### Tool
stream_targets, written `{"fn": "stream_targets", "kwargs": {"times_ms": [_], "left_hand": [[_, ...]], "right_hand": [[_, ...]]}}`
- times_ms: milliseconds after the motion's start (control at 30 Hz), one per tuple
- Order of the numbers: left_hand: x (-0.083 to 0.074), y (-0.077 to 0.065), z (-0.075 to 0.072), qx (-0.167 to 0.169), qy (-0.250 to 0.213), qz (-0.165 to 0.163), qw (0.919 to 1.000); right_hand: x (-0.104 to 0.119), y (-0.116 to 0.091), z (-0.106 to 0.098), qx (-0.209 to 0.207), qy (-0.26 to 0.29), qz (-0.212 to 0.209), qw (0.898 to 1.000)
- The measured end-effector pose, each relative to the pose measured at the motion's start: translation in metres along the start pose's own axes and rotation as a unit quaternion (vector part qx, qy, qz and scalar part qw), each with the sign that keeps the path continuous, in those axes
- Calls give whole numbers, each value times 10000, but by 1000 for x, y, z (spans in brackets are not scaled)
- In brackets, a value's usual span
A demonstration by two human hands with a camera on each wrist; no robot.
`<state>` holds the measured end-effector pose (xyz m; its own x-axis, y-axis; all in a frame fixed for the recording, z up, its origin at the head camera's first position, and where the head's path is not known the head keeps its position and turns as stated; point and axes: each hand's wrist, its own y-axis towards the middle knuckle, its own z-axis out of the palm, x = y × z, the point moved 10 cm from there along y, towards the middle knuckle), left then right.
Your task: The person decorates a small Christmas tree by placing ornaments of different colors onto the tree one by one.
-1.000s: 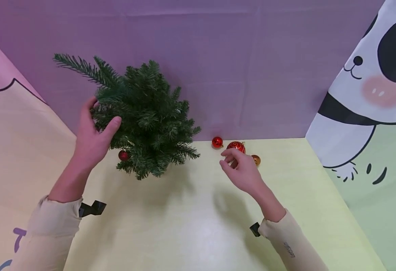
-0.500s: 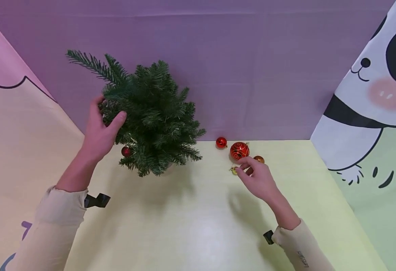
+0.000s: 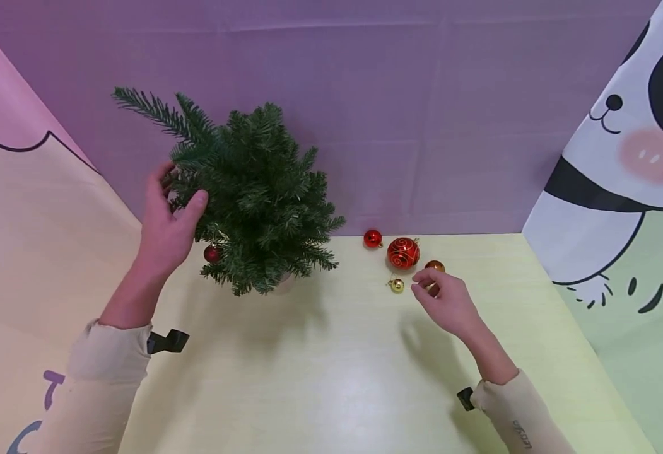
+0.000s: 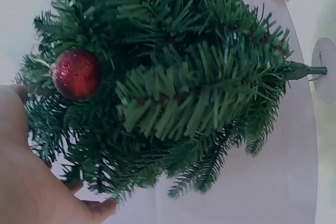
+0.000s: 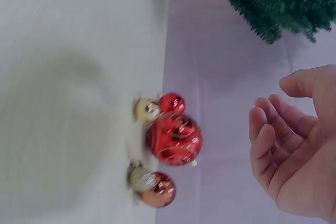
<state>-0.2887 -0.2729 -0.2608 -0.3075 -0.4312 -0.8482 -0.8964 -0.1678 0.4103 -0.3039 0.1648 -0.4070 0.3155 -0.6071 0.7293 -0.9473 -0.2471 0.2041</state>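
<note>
A small artificial Christmas tree [image 3: 257, 195] stands at the left of the table. My left hand [image 3: 166, 230] rests on its upper left branches, thumb on the near side and fingers spread into the needles. A dark red glitter bauble [image 4: 77, 74] hangs on the tree close to that hand. My right hand [image 3: 447, 302], loosely curled around nothing, hovers over the table beside loose baubles. Among these are a large red bauble with gold swirls [image 3: 403, 253], a small shiny red one [image 3: 373, 238], a small gold one [image 3: 396, 285], a copper one [image 3: 435, 266] and a pale glittery one [image 5: 142, 179].
A purple cloth backdrop [image 3: 365, 126] rises behind the pale table [image 3: 308, 366]. Side panels carry printed drawings, with a panda [image 3: 621, 157] on the right. The tree's trunk ends in a round pale base [image 4: 325, 66].
My right hand has moved right and slightly toward me, uncovering the large red and small gold baubles. The left hand stays at the tree. The head view has shifted slightly.
</note>
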Motion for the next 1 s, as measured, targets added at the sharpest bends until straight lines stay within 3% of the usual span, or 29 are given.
{"fn": "stream_targets", "kwargs": {"times_ms": [200, 467, 700, 1000], "left_hand": [[-24, -8, 5, -231, 137, 576, 9980], [-24, -6, 15, 19, 718, 268, 9971], [-18, -5, 15, 149, 625, 133, 9978], [-7, -9, 11, 336, 450, 135, 9983]], "right_hand": [[-23, 3, -10, -74, -61, 214, 9997], [-49, 8, -16, -124, -123, 453, 9988], [-59, 13, -12, -153, -192, 446, 9987], [-62, 31, 15, 95, -370, 314, 9988]]}}
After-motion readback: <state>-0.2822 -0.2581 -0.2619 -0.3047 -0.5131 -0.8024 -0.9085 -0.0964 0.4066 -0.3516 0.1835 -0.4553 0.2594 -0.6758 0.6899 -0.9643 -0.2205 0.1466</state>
